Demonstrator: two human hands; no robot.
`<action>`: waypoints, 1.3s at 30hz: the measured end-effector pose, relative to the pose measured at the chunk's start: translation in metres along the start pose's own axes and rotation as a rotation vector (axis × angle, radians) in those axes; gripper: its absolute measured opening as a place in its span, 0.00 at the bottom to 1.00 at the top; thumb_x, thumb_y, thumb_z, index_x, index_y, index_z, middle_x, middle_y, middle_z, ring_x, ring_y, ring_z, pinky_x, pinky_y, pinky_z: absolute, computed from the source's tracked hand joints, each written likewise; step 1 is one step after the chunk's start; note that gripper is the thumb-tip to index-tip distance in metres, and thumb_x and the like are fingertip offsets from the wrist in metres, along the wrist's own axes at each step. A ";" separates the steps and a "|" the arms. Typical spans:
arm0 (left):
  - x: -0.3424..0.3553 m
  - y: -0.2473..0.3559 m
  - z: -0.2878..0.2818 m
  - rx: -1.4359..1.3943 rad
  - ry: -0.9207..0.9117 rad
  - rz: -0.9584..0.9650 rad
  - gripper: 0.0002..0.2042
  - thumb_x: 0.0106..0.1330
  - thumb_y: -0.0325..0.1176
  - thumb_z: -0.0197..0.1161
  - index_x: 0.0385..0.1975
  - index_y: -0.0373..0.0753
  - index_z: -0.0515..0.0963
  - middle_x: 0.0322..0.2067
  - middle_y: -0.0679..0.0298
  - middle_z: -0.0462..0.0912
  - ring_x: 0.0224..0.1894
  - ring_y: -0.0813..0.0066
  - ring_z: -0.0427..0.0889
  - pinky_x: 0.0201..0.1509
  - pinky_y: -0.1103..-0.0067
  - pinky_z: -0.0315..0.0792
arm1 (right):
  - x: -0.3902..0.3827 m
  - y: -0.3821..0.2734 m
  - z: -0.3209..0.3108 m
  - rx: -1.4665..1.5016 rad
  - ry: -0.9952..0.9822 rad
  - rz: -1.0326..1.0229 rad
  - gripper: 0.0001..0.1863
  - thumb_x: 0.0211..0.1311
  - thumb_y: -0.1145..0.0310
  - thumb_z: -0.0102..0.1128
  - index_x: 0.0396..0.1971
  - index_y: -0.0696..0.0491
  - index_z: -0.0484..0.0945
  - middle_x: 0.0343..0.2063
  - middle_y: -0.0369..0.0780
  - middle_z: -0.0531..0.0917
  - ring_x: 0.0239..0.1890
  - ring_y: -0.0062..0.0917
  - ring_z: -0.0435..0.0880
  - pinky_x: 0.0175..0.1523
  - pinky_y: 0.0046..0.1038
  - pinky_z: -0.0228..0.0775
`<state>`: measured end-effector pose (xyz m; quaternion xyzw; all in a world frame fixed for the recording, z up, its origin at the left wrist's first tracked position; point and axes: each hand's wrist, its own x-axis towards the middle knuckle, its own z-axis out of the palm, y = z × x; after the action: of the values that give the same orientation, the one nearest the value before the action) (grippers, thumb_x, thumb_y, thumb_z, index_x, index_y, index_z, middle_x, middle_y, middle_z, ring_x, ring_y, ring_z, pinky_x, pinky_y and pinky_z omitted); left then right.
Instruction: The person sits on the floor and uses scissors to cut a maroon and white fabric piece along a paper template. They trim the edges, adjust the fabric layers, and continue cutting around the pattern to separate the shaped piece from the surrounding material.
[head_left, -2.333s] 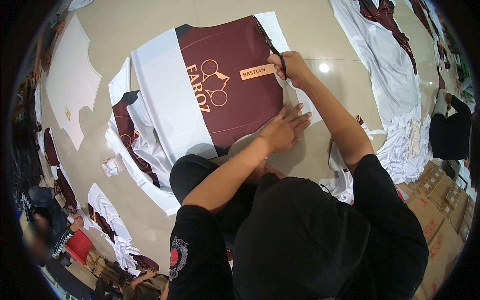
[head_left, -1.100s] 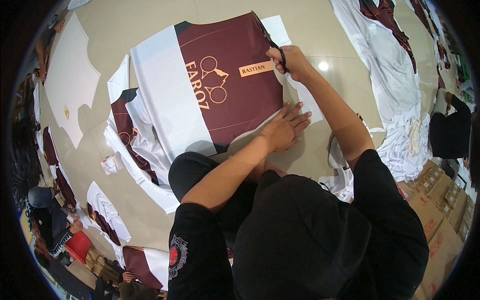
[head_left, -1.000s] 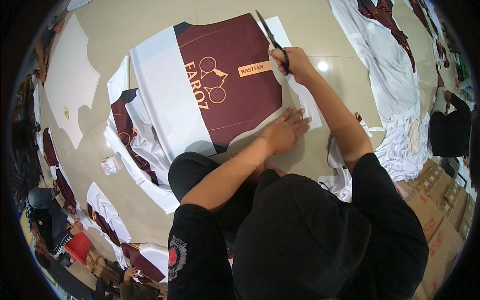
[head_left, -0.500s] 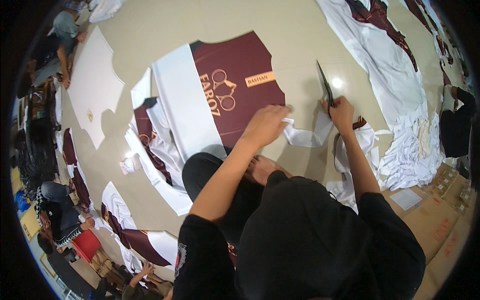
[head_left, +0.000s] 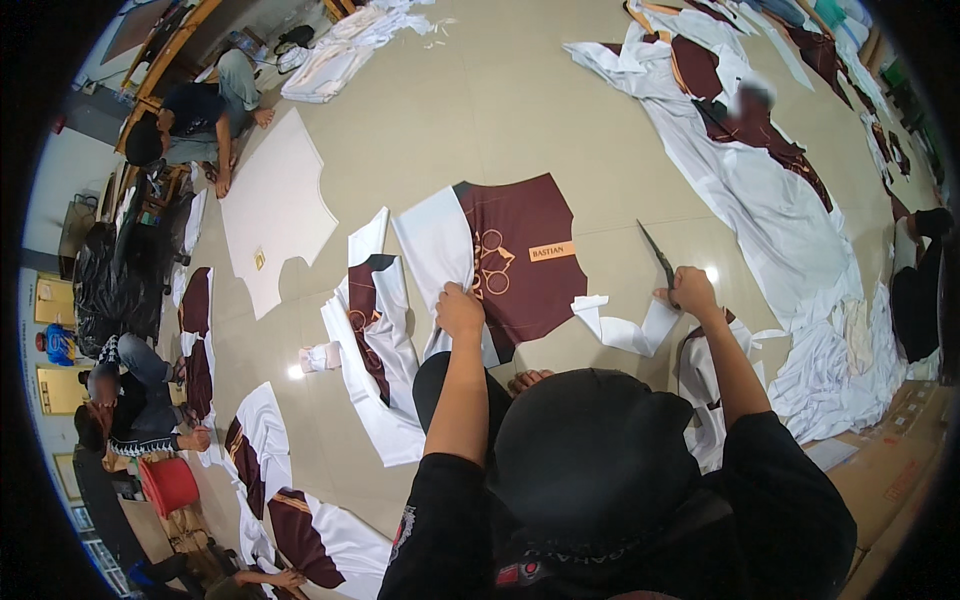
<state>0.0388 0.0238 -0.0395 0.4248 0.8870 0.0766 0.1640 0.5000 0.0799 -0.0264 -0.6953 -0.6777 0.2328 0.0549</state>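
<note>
A maroon and white fabric panel [head_left: 535, 215], cut in the shape of a shirt piece, lies on the floor in front of me. My left hand [head_left: 461, 309] is closed on it where the white part meets the maroon, and the cloth puckers around the fingers. Off to the right, my right hand [head_left: 690, 291] grips black scissors [head_left: 655, 245] just above the floor, blades pointing away from me. Between the panel and that hand lies a curved white cloth strip [head_left: 625, 335]. My bare foot [head_left: 530, 380] shows at the panel's near edge.
More maroon and white pieces [head_left: 370, 340] lie left of the panel. A long white cloth [head_left: 760, 230] and a white scrap heap [head_left: 835, 370] spread on the right, beside cardboard [head_left: 890, 480]. Co-workers [head_left: 195, 125] sit along the left, one by a large white panel [head_left: 285, 200].
My left hand has moved left from the panel's right edge to its white-maroon border and taken hold there. The right hand still holds the scissors. The whole view has shifted.
</note>
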 end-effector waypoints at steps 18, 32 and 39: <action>0.068 0.133 -0.045 -1.493 -0.514 0.361 0.17 0.81 0.40 0.53 0.65 0.44 0.70 0.59 0.63 0.80 0.60 0.68 0.77 0.61 0.67 0.73 | -0.145 -0.032 0.089 0.061 0.190 -0.358 0.18 0.54 0.63 0.72 0.43 0.55 0.81 0.53 0.48 0.81 0.58 0.43 0.79 0.56 0.41 0.74; 0.081 0.044 -0.015 -0.807 -0.385 0.078 0.30 0.76 0.36 0.58 0.74 0.35 0.59 0.65 0.50 0.73 0.66 0.58 0.74 0.73 0.60 0.65 | -0.266 0.106 -0.044 0.059 -0.506 0.196 0.12 0.48 0.69 0.68 0.34 0.56 0.89 0.34 0.49 0.89 0.41 0.44 0.87 0.48 0.41 0.78; 0.080 -0.031 -0.014 -0.953 -0.347 0.011 0.26 0.74 0.35 0.61 0.70 0.38 0.66 0.58 0.55 0.79 0.60 0.66 0.78 0.63 0.69 0.71 | -0.252 0.158 -0.085 -0.137 0.319 0.429 0.16 0.56 0.67 0.71 0.42 0.57 0.83 0.41 0.52 0.85 0.48 0.48 0.84 0.53 0.43 0.77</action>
<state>-0.0362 0.0667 -0.0530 0.3139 0.7110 0.4020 0.4841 0.6851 -0.1553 0.0496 -0.8530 -0.5118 0.0805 0.0632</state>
